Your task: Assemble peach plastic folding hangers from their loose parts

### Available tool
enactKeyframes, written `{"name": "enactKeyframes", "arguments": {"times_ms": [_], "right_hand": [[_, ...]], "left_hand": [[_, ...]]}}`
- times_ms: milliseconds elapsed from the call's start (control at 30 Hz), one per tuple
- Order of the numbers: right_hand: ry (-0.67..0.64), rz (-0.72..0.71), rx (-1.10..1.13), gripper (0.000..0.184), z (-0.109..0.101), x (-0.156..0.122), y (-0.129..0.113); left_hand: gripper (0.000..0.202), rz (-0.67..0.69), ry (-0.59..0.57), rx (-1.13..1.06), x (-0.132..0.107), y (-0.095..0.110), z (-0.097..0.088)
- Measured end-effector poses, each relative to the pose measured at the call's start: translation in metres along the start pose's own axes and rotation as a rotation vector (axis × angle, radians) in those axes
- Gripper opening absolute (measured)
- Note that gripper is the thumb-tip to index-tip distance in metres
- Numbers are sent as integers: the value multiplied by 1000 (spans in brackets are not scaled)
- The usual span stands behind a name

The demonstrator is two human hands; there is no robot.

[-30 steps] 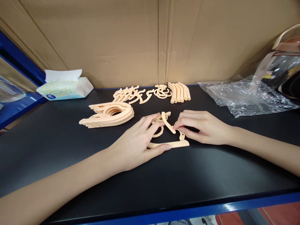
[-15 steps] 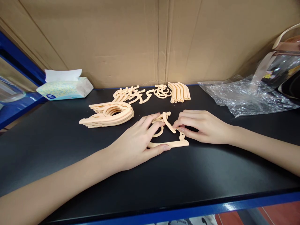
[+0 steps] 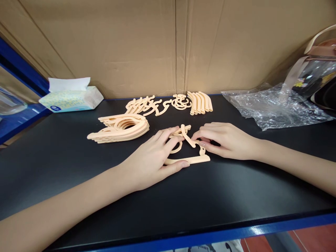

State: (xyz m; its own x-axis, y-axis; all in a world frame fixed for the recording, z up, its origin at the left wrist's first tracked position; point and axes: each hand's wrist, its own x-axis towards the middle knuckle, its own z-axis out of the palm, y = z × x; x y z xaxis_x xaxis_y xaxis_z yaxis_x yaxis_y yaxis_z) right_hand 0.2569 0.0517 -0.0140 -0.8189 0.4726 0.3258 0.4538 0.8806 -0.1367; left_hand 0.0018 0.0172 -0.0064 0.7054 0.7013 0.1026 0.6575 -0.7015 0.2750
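Pale peach plastic parts of a folding clothes hanger lie in front of me on the black tabletop. My left hand [image 3: 152,161] lies over them, its thumb on the long curved hanger arm [image 3: 198,159] and its fingers on the parts behind, holding them down. A ring-like curved part [image 3: 177,148] shows below those fingers. A short curved strip [image 3: 187,135] slants between my two hands. My right hand [image 3: 228,141] is closed in a pinch at the upper end of a small hook-shaped piece [image 3: 202,151] with a hole. Its fingertips partly hide that piece.
Behind my left hand sits a stack of folded hangers [image 3: 119,129]. Farther back are hook-shaped parts [image 3: 140,104], ring-like parts [image 3: 180,101] and curved arms [image 3: 201,103]. A tissue pack [image 3: 70,98] stands at left, a clear plastic bag [image 3: 270,108] at right. Cardboard [image 3: 118,45] closes the back.
The whole view has shifted very slightly. Both hands keep nearly the same hold and position, and the hanger parts lie as before.
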Motion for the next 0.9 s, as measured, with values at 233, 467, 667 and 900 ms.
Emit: {"name": "enactKeyframes", "arguments": {"times_ms": [233, 467, 667, 900], "right_hand": [[-2, 20, 4, 25, -1, 0, 0], [3, 6, -20, 23, -1, 0, -2], [0, -114, -113, 21, -2, 0, -12], [7, -99, -55, 24, -1, -2, -9]], "left_hand": [[53, -3, 5, 26, -1, 0, 0], [51, 32, 11, 36, -1, -1, 0], [47, 182, -28, 13, -1, 4, 0], [48, 169, -28, 9, -3, 6, -1]]}}
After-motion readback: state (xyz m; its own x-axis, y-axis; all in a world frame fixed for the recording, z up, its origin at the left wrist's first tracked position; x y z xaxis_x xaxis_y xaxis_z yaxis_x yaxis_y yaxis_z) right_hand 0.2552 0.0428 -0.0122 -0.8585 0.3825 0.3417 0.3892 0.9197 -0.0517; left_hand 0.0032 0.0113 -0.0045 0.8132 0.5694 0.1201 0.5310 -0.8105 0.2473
